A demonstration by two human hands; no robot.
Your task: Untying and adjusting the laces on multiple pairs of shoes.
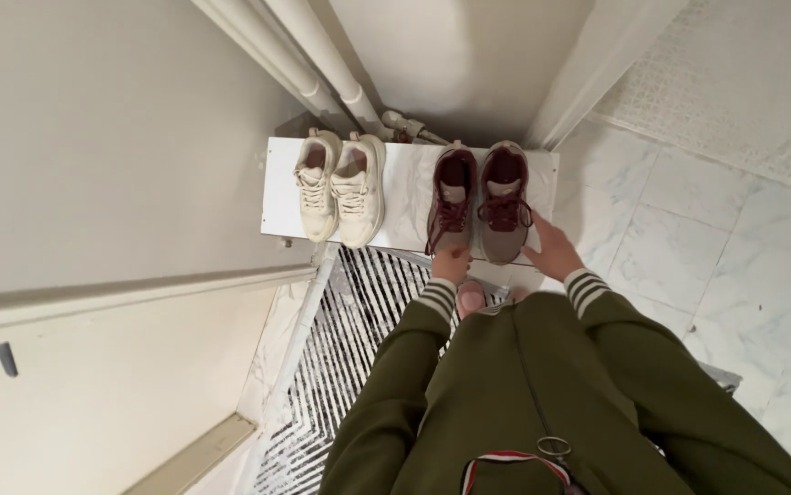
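Note:
A pair of maroon and grey sneakers [478, 202] stands on a low white shelf [404, 197], toes toward me. My left hand [450, 264] touches the toe of the left maroon shoe, fingers curled at its front edge. My right hand [551, 246] rests beside the toe of the right maroon shoe, fingers spread against its side. Both arms wear olive green sleeves with striped cuffs. A pair of cream sneakers [340, 188] sits side by side on the left part of the same shelf, untouched.
White pipes [322, 64] run up the wall behind the shelf. A black-and-white striped mat [349, 348] lies on the floor below. White marble tiles [707, 247] spread to the right. A white door or panel [93, 367] stands at the left.

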